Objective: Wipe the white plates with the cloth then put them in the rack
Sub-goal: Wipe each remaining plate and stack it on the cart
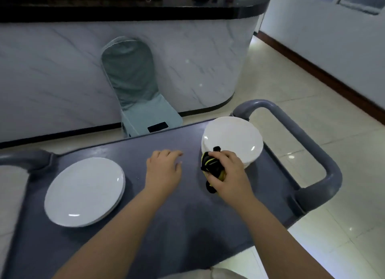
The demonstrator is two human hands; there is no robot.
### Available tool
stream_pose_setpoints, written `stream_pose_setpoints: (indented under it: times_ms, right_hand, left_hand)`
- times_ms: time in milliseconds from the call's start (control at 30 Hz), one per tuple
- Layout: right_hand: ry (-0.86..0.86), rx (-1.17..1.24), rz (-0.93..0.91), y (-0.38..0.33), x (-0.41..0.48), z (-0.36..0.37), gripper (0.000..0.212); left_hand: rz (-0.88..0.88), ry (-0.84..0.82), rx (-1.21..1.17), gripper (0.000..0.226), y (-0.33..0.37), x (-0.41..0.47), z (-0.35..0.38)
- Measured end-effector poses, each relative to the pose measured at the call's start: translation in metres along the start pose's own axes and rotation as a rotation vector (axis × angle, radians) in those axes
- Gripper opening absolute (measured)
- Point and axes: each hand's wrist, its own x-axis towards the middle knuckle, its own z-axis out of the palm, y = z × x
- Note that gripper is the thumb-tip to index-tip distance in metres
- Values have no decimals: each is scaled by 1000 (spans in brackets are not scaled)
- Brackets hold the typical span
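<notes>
- Head view: the right hand (226,172) has its fingers curled round a bunched black and yellow cloth (210,166), at the near rim of the right stack of white plates (233,139)
- The left hand (164,170) holds nothing, with fingers relaxed and slightly spread low over the grey surface (166,226); I cannot tell if it touches
- This stack stands close to the far edge, beside the cart handle (312,145). A hard wipe with no hand steadying it could push the plates toward the tiled floor (270,87)
- The cloth is in a tight ball, so probably only a small part will meet the plate
- The left stack of white plates (83,191) lies well apart, untouched
- No rack is in sight, so carrying smooth plates there may risk a slip
</notes>
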Motion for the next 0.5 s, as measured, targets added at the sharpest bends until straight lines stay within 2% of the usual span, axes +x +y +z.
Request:
stream_pose_setpoints:
  times_ms: [67,133,267,367,500]
  right_hand:
    - [-105,-12,-77,-17,5,25,55]
    - [-202,-8,-132,-35,6,52,55]
    - [-309,37,-220,-65,2,104,53]
    - [-380,50,-257,-80,-4,136,52]
    - [-428,69,-255,-85,-13,166,51]
  left_hand:
    - [-188,-3,-1,27,-33,-22,-21]
    - [-367,60,-71,24,-67,-51,-41]
    - [-750,209,-388,15,-119,-117,-67]
    - [-934,297,-498,4,-146,-153,-72]
    - [-1111,311,-639,26,-170,-172,-63]
